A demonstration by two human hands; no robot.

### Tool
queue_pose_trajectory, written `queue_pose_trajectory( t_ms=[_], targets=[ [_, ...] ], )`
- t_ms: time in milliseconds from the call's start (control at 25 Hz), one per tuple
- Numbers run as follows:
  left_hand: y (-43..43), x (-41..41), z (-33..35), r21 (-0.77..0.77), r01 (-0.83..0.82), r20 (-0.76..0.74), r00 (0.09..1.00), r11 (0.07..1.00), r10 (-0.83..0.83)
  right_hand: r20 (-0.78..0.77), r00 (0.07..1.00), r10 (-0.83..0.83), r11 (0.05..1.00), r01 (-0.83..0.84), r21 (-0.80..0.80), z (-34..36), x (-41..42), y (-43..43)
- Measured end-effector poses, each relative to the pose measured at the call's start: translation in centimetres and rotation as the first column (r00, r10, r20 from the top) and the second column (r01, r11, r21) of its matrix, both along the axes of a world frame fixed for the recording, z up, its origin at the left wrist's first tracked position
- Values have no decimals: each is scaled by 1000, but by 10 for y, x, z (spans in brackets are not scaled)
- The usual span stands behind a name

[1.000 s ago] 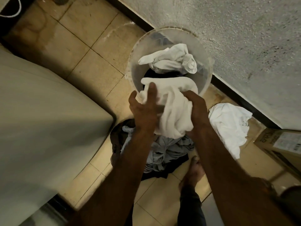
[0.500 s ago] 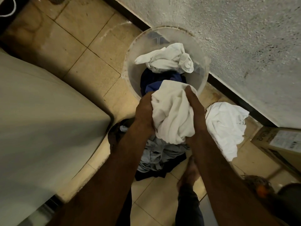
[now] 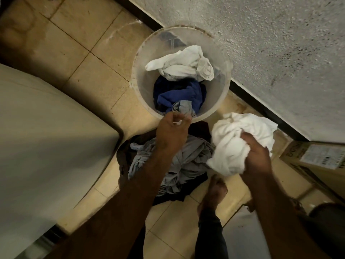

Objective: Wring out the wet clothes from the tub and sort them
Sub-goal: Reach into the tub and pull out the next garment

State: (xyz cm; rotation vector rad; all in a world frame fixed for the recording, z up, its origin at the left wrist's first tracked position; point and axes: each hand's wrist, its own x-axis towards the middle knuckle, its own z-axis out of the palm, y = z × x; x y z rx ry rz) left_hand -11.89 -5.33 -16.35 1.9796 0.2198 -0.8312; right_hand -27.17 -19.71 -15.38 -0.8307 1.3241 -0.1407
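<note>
A translucent tub stands on the tiled floor against the wall. It holds a white garment, a blue garment and a grey cloth at its near rim. My left hand hovers at that near rim with loosely curled fingers, its fingertips touching the grey cloth. To the right of the tub, my right hand grips a bunched white cloth low over the floor. It merges with white fabric lying there. A pile of grey and dark clothes lies between my arms.
A large white appliance fills the left side. A rough wall with a dark skirting runs behind the tub. A cardboard box sits at the right. My bare foot stands just below the dark pile.
Both hands held the white cloth over the dark pile. My left hand has let go and moved to the tub's rim; my right hand carried the cloth to the right.
</note>
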Motion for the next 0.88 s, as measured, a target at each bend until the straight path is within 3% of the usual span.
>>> queue_pose_trajectory(
  t_ms=[120,240,320,440,520,680,760,880],
  targets=[
    [8,4,-8,73,106,95,989,992,-112,-152,972,-181,976,158,-153,-29,-23,-47],
    [17,6,-18,148,193,197,955,970,-220,-274,956,-105,978,49,-204,-43,-31,-78],
    [25,9,-27,235,288,270,898,928,-347,-351,935,-52,937,-75,-340,-46,-31,-93],
    [34,8,-35,373,540,128,775,754,-619,-499,866,-21,849,-248,-466,-56,-20,-105],
    [42,4,-40,372,673,5,687,639,-726,-495,864,92,749,-387,-537,-59,3,-96],
    [55,3,-45,295,759,-7,609,581,-793,-374,843,387,535,-536,-653,-58,74,-42],
    [56,4,-45,400,806,-42,491,436,-870,-409,727,551,364,-651,-667,-66,110,-10],
    [53,-2,-41,499,799,-70,422,335,-904,-584,317,747,41,-900,-435,-81,158,19]
  ],
)
